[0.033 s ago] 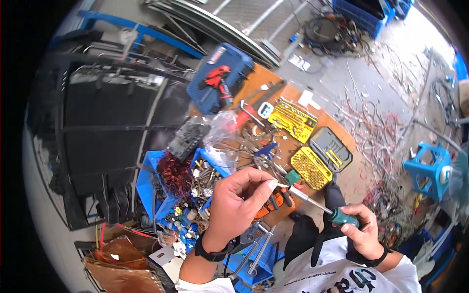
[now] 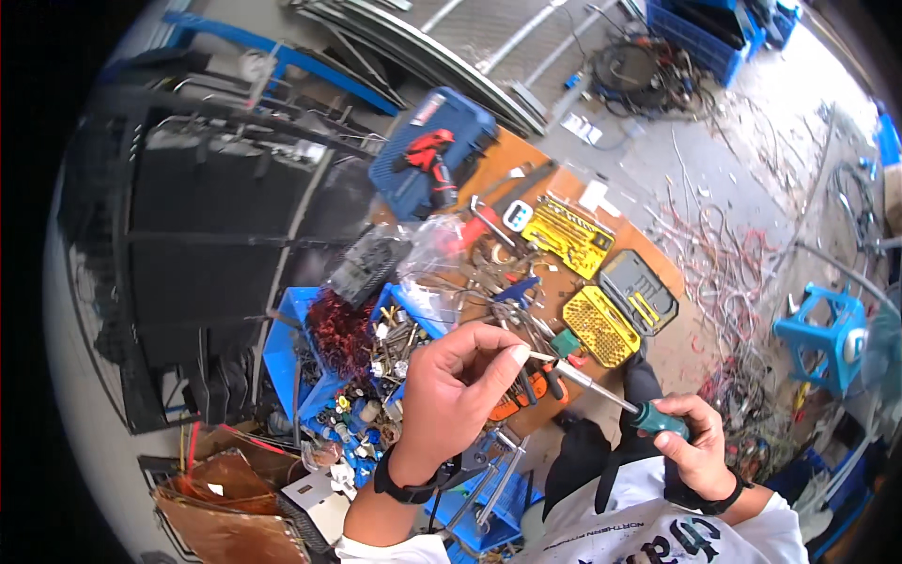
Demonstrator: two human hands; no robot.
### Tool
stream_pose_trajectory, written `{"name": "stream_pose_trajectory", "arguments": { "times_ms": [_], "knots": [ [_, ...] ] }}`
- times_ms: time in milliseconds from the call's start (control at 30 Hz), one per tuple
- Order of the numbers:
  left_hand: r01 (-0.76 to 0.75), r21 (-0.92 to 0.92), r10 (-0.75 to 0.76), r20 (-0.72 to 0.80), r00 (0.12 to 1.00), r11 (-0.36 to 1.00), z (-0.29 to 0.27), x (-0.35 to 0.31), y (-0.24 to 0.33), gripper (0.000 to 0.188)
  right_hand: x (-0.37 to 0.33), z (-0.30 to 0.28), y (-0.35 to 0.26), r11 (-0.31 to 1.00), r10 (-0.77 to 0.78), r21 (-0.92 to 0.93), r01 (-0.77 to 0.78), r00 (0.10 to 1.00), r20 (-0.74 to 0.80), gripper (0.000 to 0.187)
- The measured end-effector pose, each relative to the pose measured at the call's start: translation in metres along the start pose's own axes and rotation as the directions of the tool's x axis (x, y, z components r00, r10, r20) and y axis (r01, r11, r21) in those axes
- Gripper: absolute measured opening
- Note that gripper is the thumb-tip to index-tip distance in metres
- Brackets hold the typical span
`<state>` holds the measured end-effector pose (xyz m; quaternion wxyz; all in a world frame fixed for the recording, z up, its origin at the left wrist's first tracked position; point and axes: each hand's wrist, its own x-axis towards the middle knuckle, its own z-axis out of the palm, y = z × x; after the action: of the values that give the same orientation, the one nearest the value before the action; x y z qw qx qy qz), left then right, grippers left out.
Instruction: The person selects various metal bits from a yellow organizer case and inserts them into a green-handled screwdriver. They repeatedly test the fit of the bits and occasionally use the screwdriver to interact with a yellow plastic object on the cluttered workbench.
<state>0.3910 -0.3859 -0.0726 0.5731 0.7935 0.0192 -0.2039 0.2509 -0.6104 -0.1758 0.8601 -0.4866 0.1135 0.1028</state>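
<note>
The green-handled screwdriver [image 2: 603,387] is held up between the two hands, its long axis slanting from the right hand [image 2: 695,442] forward and leftward to the left hand [image 2: 460,381]. The right hand is closed around the handle [image 2: 660,422]; the left pinches a slim pale piece [image 2: 540,356] between thumb and forefinger, roughly in line with the shaft, though whether the two touch I cannot tell. Beyond, a yellow bit case [image 2: 601,326] sits on the worktop [image 2: 512,150]
</note>
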Motion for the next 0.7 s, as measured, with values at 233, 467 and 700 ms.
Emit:
{"name": "stream_pose_trajectory", "arguments": {
  "times_ms": [233, 467, 700],
  "knots": [
    [-0.119, 0.083, 0.130, -0.146, 0.981, 0.989, -0.052, -0.088, 0.026, 0.007, -0.023, 0.051, -0.015, 0.994, -0.038, -0.100, 0.053, 0.989, 0.141, 0.033],
    [-0.259, 0.111, 0.277, -0.219, 0.936, 0.960, -0.087, -0.160, 0.029, 0.007, -0.046, 0.104, -0.016, 0.990, -0.042, -0.123, 0.076, 0.966, 0.257, 0.035],
    [-0.297, -0.165, 0.260, -0.212, 0.942, 0.941, -0.128, -0.242, 0.022, 0.014, -0.076, 0.160, 0.001, 0.996, -0.058, -0.044, 0.081, 0.922, 0.384, 0.030]
  ]
}}
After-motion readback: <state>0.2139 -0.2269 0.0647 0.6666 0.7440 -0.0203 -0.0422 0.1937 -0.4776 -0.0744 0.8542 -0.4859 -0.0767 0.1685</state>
